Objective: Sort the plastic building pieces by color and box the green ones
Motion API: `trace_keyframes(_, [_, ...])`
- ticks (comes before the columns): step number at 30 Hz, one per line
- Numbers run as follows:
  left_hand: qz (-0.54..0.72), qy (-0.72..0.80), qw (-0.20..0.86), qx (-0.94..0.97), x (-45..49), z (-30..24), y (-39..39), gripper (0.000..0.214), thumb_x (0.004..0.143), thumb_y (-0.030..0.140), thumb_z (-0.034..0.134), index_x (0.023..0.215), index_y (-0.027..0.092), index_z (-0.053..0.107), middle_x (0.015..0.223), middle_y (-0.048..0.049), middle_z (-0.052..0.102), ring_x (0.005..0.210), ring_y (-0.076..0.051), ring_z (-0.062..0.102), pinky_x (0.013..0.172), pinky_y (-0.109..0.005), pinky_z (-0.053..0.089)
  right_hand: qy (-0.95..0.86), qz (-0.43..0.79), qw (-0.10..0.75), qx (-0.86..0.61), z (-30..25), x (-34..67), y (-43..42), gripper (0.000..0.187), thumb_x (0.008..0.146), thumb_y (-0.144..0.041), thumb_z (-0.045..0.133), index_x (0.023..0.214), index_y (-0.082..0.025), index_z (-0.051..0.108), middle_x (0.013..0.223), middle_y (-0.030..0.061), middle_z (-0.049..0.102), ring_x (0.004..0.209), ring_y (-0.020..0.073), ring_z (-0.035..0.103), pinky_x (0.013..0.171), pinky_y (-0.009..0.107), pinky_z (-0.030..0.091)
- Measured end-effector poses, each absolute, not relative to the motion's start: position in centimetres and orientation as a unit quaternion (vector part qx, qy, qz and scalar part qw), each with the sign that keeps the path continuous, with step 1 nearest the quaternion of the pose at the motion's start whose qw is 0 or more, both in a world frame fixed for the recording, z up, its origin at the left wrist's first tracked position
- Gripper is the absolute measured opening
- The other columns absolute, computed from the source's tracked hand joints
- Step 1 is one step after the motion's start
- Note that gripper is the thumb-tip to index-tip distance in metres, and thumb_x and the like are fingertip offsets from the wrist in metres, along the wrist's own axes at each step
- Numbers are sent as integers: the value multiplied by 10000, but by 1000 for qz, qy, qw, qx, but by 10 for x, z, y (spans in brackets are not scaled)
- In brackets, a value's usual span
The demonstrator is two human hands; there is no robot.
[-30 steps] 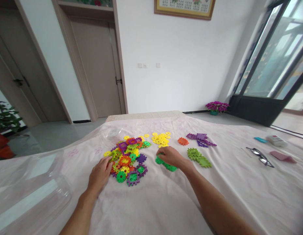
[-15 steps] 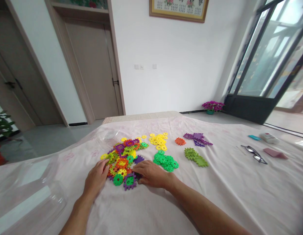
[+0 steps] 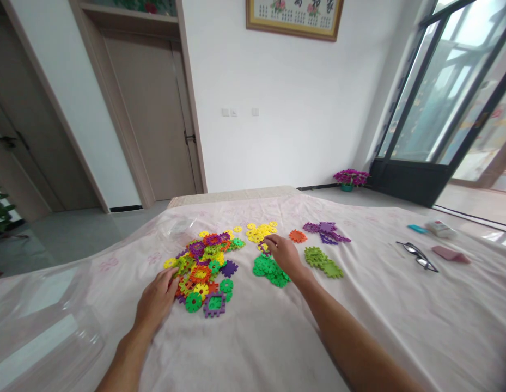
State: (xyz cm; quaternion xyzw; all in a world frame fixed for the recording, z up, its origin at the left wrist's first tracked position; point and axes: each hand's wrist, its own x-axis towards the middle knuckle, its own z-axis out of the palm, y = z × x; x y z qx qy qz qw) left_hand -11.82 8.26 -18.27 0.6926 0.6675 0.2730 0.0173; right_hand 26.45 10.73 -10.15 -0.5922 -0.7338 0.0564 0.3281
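Note:
A mixed heap of plastic building pieces (image 3: 201,274) lies on the cloth, with yellow, orange, green and purple gear-like shapes. My left hand (image 3: 158,294) rests against the heap's left side, its fingers stretched out and holding nothing I can see. My right hand (image 3: 283,255) is above the sorted groups, closed in a pinch on a purple square frame piece (image 3: 262,249). Just beyond it sits a yellow flower piece group (image 3: 258,233). Under and in front of the hand is a green flower piece group (image 3: 273,272), partly covered by it.
Right of my hand lie a single orange piece (image 3: 298,236), a purple group (image 3: 327,227) and a light green group (image 3: 322,262). Farther right are glasses (image 3: 416,255), a pink case (image 3: 451,254) and a white packet (image 3: 440,229). Clear plastic containers (image 3: 52,326) stand at left.
My right hand has moved from the heap's right edge to the right and away from me, carrying a purple piece. My left hand stays at the heap. The view has shifted slightly.

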Motion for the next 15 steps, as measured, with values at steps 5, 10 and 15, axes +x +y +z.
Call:
trace_keyframes(5, [281,663,17,693,-117,-182,82,401,955,361,353,1260,220,572,1354,-73,585,1241,-205,552,1077,-364,407,-628,49,354,-691,-107,325,133,343,940,-361,434,994,-188,724,898,63,741,859,199,668,719,255,432])
trace_keyframes(10, [280,663,17,694,-116,-181,82,411,954,367,351,1264,213,571,1362,-76,579,1238,-216,554,1073,-372,410,-547,-14,354,-758,-113,362,139,369,905,-287,453,1155,-117,665,1088,152,697,1016,247,632,825,300,443])
trace_keyframes(15, [285,667,11,688,-114,-178,80,401,948,368,363,1247,232,592,1353,-56,593,1234,-206,562,1067,-350,418,-586,-19,362,-724,-113,355,138,383,868,-192,473,1194,-146,671,1254,138,635,1127,245,599,948,342,444])
